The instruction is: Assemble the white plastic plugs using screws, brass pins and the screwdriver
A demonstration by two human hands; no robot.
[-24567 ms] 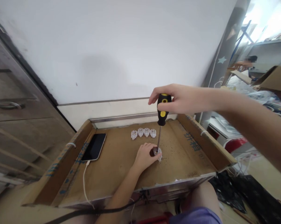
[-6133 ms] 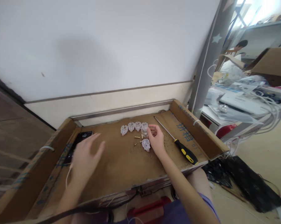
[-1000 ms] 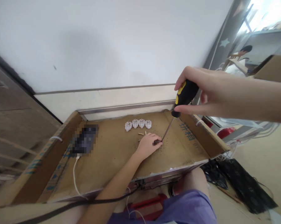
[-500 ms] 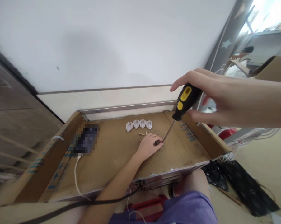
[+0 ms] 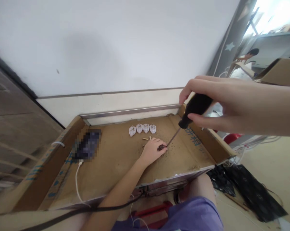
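My right hand [image 5: 207,102] is closed round the black handle of a screwdriver [image 5: 196,107], its thumb along the near side. The shaft slants down and left to a small dark part [image 5: 162,147]. That part is pinched in the fingers of my left hand [image 5: 153,150], which rests on the cardboard [image 5: 116,166]. The screwdriver's tip meets the dark part, though the exact contact is too small to make out. Several white plug pieces with metal pins [image 5: 146,128] stand in a row behind my left hand. Small brass-coloured pins [image 5: 145,139] lie just beyond its knuckles.
A dark phone [image 5: 88,145] with a white cable [image 5: 77,183] lies at the left. Raised cardboard flaps [image 5: 208,144] edge both sides, and a white wall [image 5: 99,48] rises behind. Another person [image 5: 252,53] is far off at the upper right.
My right hand has turned round the screwdriver handle, and its thumb now lies against it; the yellow marks have rolled out of sight. The left hand keeps its hold on the dark part.
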